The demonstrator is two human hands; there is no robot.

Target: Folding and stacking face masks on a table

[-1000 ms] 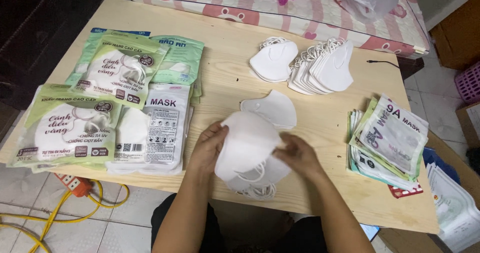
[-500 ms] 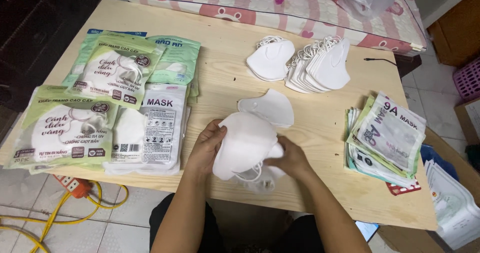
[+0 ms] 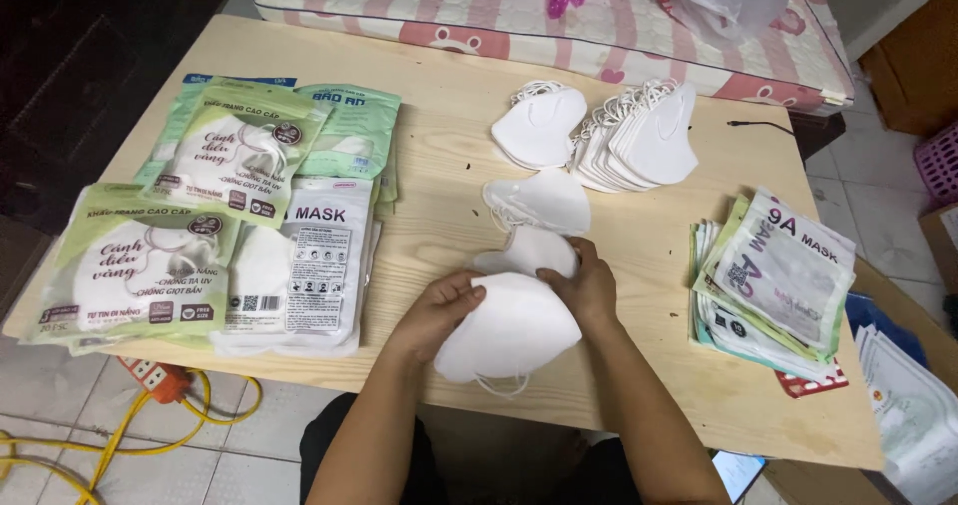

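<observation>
Your left hand [image 3: 437, 310] and right hand [image 3: 589, 287] both grasp a stack of folded white face masks [image 3: 509, 330] at the near edge of the wooden table [image 3: 439, 126]. More loose masks [image 3: 539, 202] lie just beyond it, packaged masks [image 3: 130, 270] to your left.

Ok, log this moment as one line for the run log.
left hand: holds white mask stack | right hand: grips same stack, far edge | loose masks: behind | filled packs: left | empty pouches: right
</observation>
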